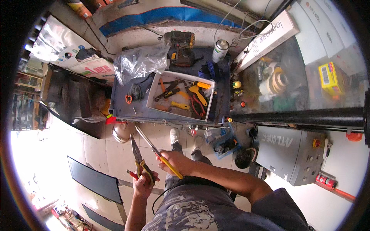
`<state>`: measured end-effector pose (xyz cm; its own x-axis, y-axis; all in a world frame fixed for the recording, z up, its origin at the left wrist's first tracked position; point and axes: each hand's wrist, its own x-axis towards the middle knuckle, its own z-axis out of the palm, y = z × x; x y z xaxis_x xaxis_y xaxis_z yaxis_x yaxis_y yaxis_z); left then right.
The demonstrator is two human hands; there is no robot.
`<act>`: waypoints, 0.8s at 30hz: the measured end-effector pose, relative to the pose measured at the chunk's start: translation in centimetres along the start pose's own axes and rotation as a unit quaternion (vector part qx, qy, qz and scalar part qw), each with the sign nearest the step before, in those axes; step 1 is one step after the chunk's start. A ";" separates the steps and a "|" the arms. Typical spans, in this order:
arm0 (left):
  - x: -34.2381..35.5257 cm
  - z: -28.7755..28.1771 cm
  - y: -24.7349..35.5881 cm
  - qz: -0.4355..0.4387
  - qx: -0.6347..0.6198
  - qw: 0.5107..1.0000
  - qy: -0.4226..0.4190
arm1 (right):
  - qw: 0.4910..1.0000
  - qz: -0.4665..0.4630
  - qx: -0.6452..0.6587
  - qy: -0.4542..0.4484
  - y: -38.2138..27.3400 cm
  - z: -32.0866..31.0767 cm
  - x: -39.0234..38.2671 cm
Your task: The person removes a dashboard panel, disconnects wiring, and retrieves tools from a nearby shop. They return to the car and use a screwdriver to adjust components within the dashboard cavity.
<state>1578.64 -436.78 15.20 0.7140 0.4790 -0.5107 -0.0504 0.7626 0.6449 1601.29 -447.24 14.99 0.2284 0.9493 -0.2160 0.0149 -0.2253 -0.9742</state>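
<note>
Far left on the floor: a dark flat panel (94,179), smooth-faced and straight-edged. On the left part of the table (122,109), a clear plastic bag (139,63) lay crumpled, thin and glossy.

Left hand (143,184): fingers wrapped round the handles of the long-nose pliers (137,154), which were held up in the air short of the table, nose pointing away from the body. Nose grey metal, long and tapered; handles yellow and black. Whether the nose was parted could not be made out. Judged stiff and fairly dense for their size, not fragile; the sleeves probably gave good grip, and best hold seemed to be well back on both handles, clear of the pivot.

Right hand (178,161): closed on a yellow-handled tool (169,165), just right of the pliers — its slender, straight metal end slanted up and to the left; exact kind uncertain. Judged rigid and light, best taken by the handle, since the metal end may be sharp or slick.

On the table beyond: a shallow white box (173,112), thin-walled and rectangular, containing mixed hand tools; behind it a dark, chunky power drill (182,50). Farther right, a cylindrical spray can (221,51) — hard-shelled, pale-bodied.
</note>
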 end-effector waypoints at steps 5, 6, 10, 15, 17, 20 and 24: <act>-3.5 0.6 -1.5 0.042 -0.008 0.998 0.052 | 0.994 -0.008 -0.090 -0.058 0.4 2.5 -1.5; -4.1 0.7 -1.8 0.047 0.004 0.996 0.082 | 0.993 -0.023 -0.103 -0.062 0.5 3.1 -1.7; -6.1 -0.4 -1.5 0.044 -0.004 0.998 0.038 | 0.986 0.007 -0.137 -0.091 0.3 6.0 -2.2; -9.0 -3.5 -1.0 0.066 0.000 0.997 0.046 | 0.970 0.000 -0.196 -0.140 -0.5 11.4 -2.5; -10.3 -4.9 -1.6 0.062 -0.057 0.995 0.060 | 0.954 -0.033 -0.267 -0.133 -0.6 14.4 -3.3; -11.6 -7.4 -1.6 0.040 -0.065 0.997 -0.006 | 0.918 -0.109 -0.367 -0.099 -0.5 18.4 -4.3; -12.3 -9.6 -2.5 0.061 -0.037 0.996 0.052 | 0.925 -0.121 -0.344 -0.110 -0.4 19.5 -6.1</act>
<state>1563.26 -440.46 14.39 0.6239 0.6093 -0.4895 -0.1870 0.7245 0.6635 1580.88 -448.63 15.37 -0.0641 0.9948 -0.0791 0.6720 -0.0156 -0.7404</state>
